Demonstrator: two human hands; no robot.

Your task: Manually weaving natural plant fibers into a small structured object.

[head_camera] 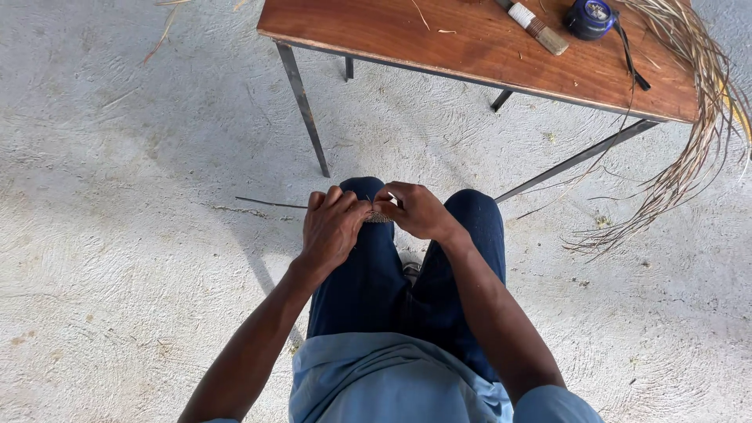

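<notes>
Both hands point(376, 215) (fingertips) around woven strip point(378, 217)

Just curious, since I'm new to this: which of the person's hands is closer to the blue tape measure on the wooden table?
Right. The right hand sits below and left of the blue tape measure; the left hand is farther left, beside it over the knees.

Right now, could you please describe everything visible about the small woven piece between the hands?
The woven fibre piece looks tan, short and flat, apparently plaited from dry strands. It sits above the knees, pinched between the left hand and the right hand. Fingers hide most of it, so its full shape cannot be told.
</notes>
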